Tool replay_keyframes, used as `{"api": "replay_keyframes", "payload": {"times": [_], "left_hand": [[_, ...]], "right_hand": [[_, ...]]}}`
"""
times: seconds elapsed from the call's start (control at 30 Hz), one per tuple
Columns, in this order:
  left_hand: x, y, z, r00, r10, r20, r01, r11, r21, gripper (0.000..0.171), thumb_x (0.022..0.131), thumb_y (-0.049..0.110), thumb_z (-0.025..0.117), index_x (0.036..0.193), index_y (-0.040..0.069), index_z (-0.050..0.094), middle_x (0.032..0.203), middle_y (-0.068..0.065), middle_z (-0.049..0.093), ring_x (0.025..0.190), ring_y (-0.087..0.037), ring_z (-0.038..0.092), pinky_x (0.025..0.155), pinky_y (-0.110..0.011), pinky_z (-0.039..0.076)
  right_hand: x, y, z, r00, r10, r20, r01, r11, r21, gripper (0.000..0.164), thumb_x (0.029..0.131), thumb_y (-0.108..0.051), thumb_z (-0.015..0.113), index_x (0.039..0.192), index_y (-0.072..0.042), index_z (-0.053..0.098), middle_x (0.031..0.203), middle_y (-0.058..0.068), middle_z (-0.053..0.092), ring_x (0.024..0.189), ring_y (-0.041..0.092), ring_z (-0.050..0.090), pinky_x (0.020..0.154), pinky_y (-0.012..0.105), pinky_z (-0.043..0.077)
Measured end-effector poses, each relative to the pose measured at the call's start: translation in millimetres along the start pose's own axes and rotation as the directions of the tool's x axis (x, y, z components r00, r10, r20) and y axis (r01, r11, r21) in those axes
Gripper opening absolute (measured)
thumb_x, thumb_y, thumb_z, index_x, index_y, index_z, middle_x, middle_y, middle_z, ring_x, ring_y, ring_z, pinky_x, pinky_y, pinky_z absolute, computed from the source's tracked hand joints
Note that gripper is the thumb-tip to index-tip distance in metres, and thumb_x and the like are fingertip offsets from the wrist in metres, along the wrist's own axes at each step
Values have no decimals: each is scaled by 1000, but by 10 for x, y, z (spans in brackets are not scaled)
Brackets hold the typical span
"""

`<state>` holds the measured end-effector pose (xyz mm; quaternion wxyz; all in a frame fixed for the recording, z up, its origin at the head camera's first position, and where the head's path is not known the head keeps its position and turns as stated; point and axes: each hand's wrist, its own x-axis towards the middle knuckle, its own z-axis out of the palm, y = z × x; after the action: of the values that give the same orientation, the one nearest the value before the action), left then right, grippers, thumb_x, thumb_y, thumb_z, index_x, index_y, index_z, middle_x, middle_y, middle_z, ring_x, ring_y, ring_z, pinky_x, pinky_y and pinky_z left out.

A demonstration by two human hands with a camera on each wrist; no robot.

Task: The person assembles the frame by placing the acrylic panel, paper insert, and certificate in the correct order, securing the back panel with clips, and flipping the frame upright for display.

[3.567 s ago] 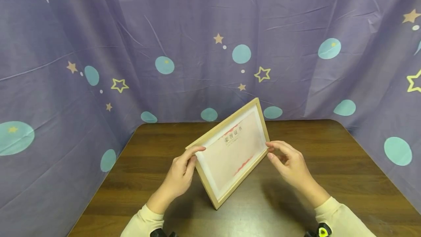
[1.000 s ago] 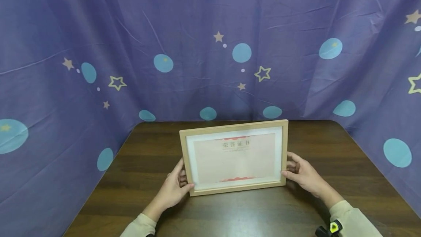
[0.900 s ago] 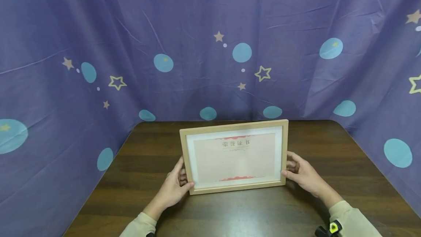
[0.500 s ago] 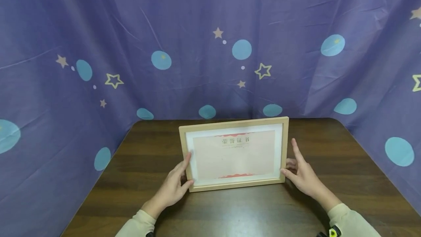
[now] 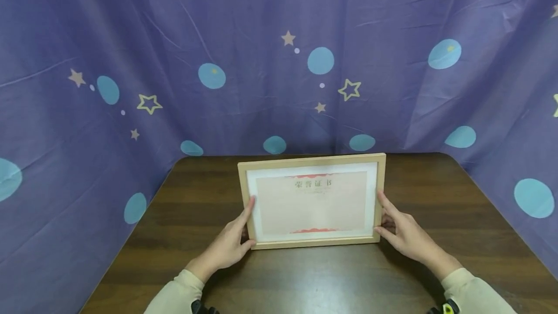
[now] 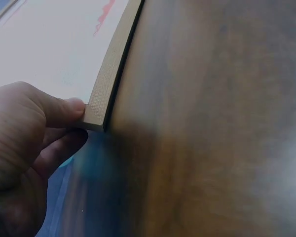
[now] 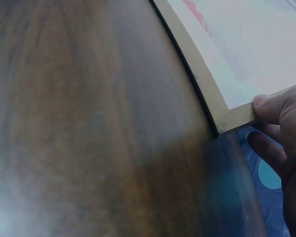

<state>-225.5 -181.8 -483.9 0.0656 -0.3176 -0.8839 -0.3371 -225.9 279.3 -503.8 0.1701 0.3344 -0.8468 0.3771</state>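
Note:
A picture frame (image 5: 314, 243) of pale wood stands on its long side, leaning back a little. Behind its pane is a certificate (image 5: 311, 207) with red trim and a white border. My left hand (image 5: 226, 243) grips the frame's lower left edge, its thumb at the front corner and the index finger along the side. At the opposite side my right hand (image 5: 405, 231) holds the edge, thumb in front and other fingers behind. Both wrist views show thumb and fingers pinching the wooden border (image 6: 106, 84) near the bottom corners. The back of the frame is hidden.
The dark wooden table (image 5: 314, 280) is glossy and reflects light near its front. Behind it and at both sides hangs a purple curtain (image 5: 253, 28) with stars and blue ovals.
Earlier the frame was tilted diagonally between both hands; it then came level onto its long side. In the last second the index fingers lifted and settled along its sides.

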Motion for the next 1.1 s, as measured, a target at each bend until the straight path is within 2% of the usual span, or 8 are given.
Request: {"api": "replay_keyframes", "payload": {"times": [0.1, 0.17, 0.23, 0.3, 0.4, 0.63, 0.93, 1.1], "left_hand": [[95, -42, 4, 1000, -10, 2, 10, 1000, 9, 118, 73, -11, 77, 156, 22, -1, 159, -9, 13, 92, -17, 56, 72, -25, 53], [185, -95, 8, 1000, -16, 7, 16, 1000, 21, 119, 74, -11, 76, 156, 24, -2, 159, -7, 11, 99, -19, 55, 74, -27, 52], [278, -149, 16, 1000, -24, 13, 24, 999, 31, 119, 75, -12, 75, 155, 25, -4, 160, -5, 9, 114, -22, 52, 85, -31, 51], [366, -195, 27, 999, -31, 11, 30, 998, 48, 118, 76, -12, 74, 155, 26, -6, 160, -4, 7, 130, -25, 41, 98, -36, 45], [467, -247, 44, 999, -41, -4, 41, 997, 68, 117, 77, -14, 72, 155, 26, -6, 160, -5, 8, 140, -29, 27, 110, -42, 30], [561, -292, 57, 999, -32, -7, 33, 995, 99, 114, 79, -14, 69, 155, 24, -7, 160, -8, 11, 139, -29, 28, 111, -41, 27], [597, -290, 52, 999, -40, 9, 39, 998, 59, 113, 81, -14, 67, 155, 26, -8, 161, -1, 3, 142, -27, 22, 112, -43, 24], [575, -280, 84, 999, -40, -8, 41, 997, 60, 112, 80, -15, 66, 155, 26, -6, 159, -7, 13, 139, -26, 29, 112, -40, 26]], "right_hand": [[32, 15, -2, 999, 36, 17, -36, 999, -7, 107, 73, 14, 75, 154, -5, 7, 123, 24, 57, 84, 14, 67, 72, 28, 57], [73, 53, 20, 997, 78, 24, -78, 997, -15, 111, 73, 13, 75, 155, -9, 4, 138, 29, 45, 94, 23, 67, 73, 30, 57], [117, 97, 50, 993, 115, 27, -115, 993, 0, 114, 73, 15, 75, 155, -13, 1, 145, 30, 34, 100, 31, 65, 74, 32, 57], [164, 132, 80, 991, 135, 24, -135, 991, 17, 116, 73, 17, 73, 156, -15, -2, 148, 31, 28, 103, 37, 63, 75, 34, 56], [231, 166, 116, 990, 140, 14, -140, 989, 39, 117, 73, 19, 71, 155, -16, -4, 149, 32, 26, 104, 40, 62, 74, 35, 56], [320, 201, 130, 990, 141, 2, -140, 989, 40, 115, 75, 22, 68, 155, -16, -7, 153, 32, 14, 109, 47, 56, 76, 36, 56], [327, 200, 102, 987, 158, -4, -158, 987, 24, 116, 75, 21, 68, 155, -17, -6, 148, 36, 22, 103, 46, 60, 74, 36, 56], [319, 188, 107, 984, 176, -2, -175, 984, 24, 115, 76, 19, 69, 155, -20, -6, 148, 34, 24, 102, 42, 61, 73, 32, 56]]}}
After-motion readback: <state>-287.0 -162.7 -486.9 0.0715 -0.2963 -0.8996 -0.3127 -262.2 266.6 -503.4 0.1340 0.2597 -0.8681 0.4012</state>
